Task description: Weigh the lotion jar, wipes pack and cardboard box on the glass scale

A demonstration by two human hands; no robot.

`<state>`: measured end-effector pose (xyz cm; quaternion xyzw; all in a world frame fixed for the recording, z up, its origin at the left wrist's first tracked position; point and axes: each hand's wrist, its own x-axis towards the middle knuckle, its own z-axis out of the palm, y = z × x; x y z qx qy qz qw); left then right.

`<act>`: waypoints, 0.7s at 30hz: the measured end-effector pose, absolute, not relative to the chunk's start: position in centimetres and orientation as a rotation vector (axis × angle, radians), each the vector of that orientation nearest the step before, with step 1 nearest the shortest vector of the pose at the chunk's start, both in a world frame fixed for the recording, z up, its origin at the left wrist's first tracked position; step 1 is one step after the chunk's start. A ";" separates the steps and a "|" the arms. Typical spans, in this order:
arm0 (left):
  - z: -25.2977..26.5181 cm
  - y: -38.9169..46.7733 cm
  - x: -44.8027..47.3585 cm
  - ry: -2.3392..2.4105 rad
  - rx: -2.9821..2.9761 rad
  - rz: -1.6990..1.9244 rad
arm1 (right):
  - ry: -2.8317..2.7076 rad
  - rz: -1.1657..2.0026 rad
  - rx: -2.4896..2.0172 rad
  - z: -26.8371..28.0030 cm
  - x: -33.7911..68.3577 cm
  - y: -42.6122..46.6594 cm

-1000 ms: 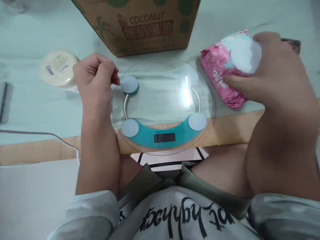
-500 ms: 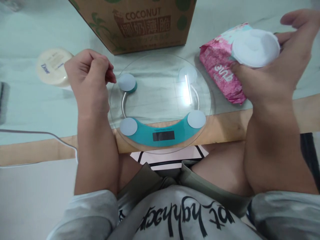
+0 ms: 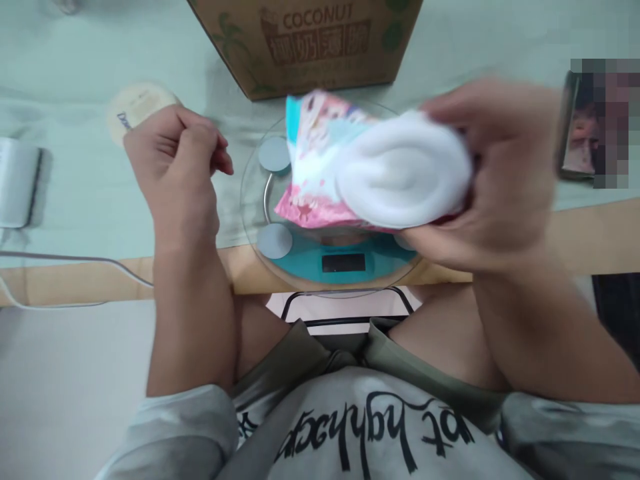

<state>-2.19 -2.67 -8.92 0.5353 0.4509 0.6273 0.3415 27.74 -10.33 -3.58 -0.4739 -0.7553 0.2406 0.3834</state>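
A pink, white and light-blue wet wipes pack point(image 3: 365, 173) with a large oval white lid is held up by my right hand point(image 3: 505, 180), which grips its right end and is blurred by motion. Below the pack lies a round glass bathroom scale point(image 3: 300, 263) with a teal front band, grey pads and a dark display; the pack hides much of its right half. My left hand point(image 3: 175, 153) is curled into a loose fist left of the scale, with nothing visible in it. It partly covers a cream-lidded Dove jar point(image 3: 140, 103).
A cardboard box point(image 3: 310, 47) marked COCONUT stands behind the scale. At the far left are a white device point(image 3: 19, 183) and a pale cable point(image 3: 100, 260). A dark-edged, partly pixelated item point(image 3: 583, 133) lies at right. The wooden table edge point(image 3: 515, 247) runs across in front.
My right hand has brought the wet wipes pack from the right side to above the scale, turning its lidded face into view. The left hand stays curled. The view has shifted slightly.
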 end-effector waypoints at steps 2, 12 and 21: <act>-10.0 -2.6 -2.9 1.171 1.461 1.612 | -2.161 0.478 -1.128 -4.5 26.7 -10.0; -11.1 -6.5 0.6 0.929 2.112 1.175 | -1.829 0.705 -1.051 -9.6 27.9 -9.4; -11.3 -6.4 0.5 0.970 2.168 1.059 | -1.903 0.717 -1.317 -9.4 27.8 -9.6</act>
